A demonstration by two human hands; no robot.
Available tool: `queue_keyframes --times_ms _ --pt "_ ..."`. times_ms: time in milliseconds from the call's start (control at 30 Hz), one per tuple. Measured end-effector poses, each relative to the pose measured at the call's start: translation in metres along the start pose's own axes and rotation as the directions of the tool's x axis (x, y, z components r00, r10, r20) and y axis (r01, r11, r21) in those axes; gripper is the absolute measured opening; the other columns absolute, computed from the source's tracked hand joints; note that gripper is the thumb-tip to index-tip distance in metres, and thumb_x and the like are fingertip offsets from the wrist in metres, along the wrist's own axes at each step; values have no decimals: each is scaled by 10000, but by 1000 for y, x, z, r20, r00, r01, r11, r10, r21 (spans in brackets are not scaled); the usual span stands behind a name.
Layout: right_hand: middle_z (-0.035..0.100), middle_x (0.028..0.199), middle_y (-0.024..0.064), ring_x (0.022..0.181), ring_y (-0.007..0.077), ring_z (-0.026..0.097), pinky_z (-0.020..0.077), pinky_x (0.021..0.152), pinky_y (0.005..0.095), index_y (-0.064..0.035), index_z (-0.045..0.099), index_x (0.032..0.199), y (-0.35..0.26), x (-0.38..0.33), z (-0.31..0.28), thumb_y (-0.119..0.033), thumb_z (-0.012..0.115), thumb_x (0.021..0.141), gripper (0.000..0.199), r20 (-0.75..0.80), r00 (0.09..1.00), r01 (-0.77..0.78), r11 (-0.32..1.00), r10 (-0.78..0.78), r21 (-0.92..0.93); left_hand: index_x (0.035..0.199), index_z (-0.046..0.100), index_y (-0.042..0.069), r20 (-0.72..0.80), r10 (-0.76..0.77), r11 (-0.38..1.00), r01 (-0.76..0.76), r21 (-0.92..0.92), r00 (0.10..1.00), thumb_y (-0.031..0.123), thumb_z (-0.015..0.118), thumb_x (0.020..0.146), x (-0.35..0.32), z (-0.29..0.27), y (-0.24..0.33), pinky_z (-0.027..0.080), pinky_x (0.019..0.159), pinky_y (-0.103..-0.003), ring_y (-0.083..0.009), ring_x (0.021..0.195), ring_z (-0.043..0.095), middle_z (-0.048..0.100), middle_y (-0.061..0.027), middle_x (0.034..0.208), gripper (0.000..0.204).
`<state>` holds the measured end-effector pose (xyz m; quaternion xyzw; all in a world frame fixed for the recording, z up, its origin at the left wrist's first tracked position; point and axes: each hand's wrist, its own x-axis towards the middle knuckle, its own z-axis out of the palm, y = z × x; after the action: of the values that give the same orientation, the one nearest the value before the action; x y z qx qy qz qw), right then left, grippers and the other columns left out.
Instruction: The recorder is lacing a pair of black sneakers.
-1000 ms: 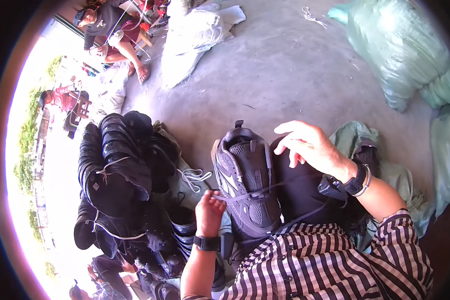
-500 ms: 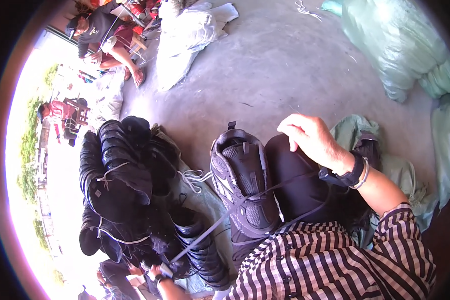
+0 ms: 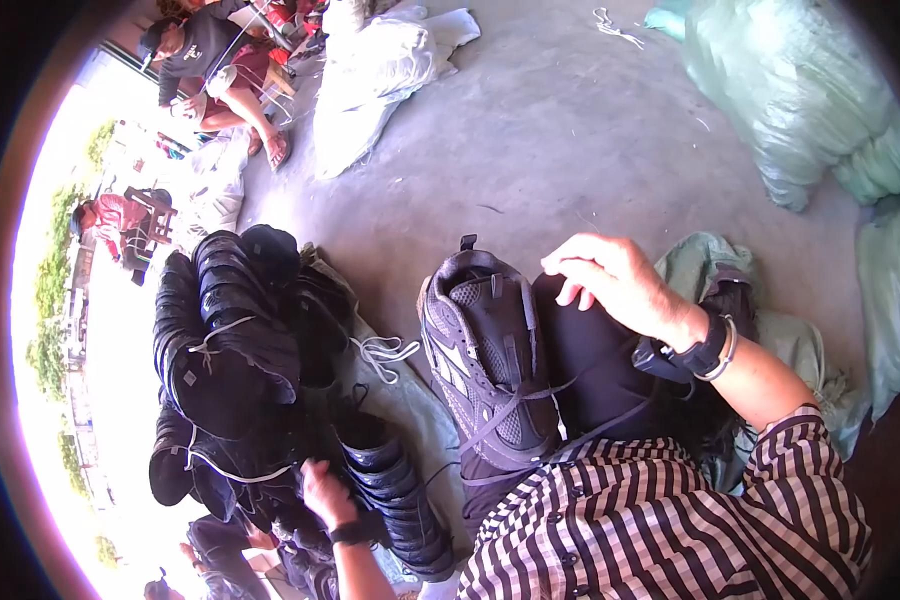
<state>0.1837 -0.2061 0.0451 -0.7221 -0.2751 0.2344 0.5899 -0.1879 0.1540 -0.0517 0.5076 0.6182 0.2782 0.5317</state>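
A dark grey sneaker point(image 3: 495, 360) lies on my lap, toe toward me, with a thin purplish-grey lace point(image 3: 515, 397) crossing its front. The lace also runs over my dark-trousered right leg point(image 3: 590, 345). Above that leg my right hand point(image 3: 610, 280) is raised, fingers loosely bent and apart, with nothing visible in them. To the left of the shoe, my left hand point(image 3: 327, 493) is beside a pile of black shoe uppers point(image 3: 240, 390); its fingers look bent and apart, slightly blurred, and I see nothing held.
A curved stack of black pieces point(image 3: 395, 490) stands between my left hand and the shoe. White cord point(image 3: 385, 358) lies on a pale sack. Large green sacks point(image 3: 790, 90) stand far right, a white sack point(image 3: 380, 80) far ahead. Other people sit at the left.
The lace stretched tight toward my left hand has gone slack and hangs near the shoe. My left hand has moved up toward the black pile. The right hand has shifted slightly left.
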Motion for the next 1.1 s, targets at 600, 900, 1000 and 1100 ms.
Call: queue_keyframes --times_ms 600,900,1000,1100 --pt "656 766 88 671 144 648 538 663 272 2 529 1084 -3 -40 36 -24 514 909 177 28 999 48 992 -45 -119 845 607 3 812 295 875 -484 -18 503 130 573 938 -173 160 72 395 624 -215 -56 671 449 561 6 722 161" --pt "606 622 100 545 198 623 467 509 294 -29 582 884 4 -47 39 -87 644 847 93 141 987 120 941 -79 -315 754 584 26 822 133 957 -288 39 554 162 621 908 -173 168 83 359 571 -208 -36 613 432 582 28 709 208" --pt "611 638 115 565 251 627 474 523 324 -39 591 851 -4 -45 40 -104 658 829 96 169 983 131 908 -67 -399 754 575 40 749 308 771 -615 165 587 161 673 844 -177 172 84 403 557 -264 -101 580 469 539 -24 635 180" --pt "615 651 128 594 295 627 483 543 352 -43 588 831 -3 -43 41 -120 667 813 111 201 977 152 880 -65 -451 716 542 42 726 619 248 -952 181 300 111 684 780 -191 181 100 439 566 -322 -273 608 537 555 -87 653 171"
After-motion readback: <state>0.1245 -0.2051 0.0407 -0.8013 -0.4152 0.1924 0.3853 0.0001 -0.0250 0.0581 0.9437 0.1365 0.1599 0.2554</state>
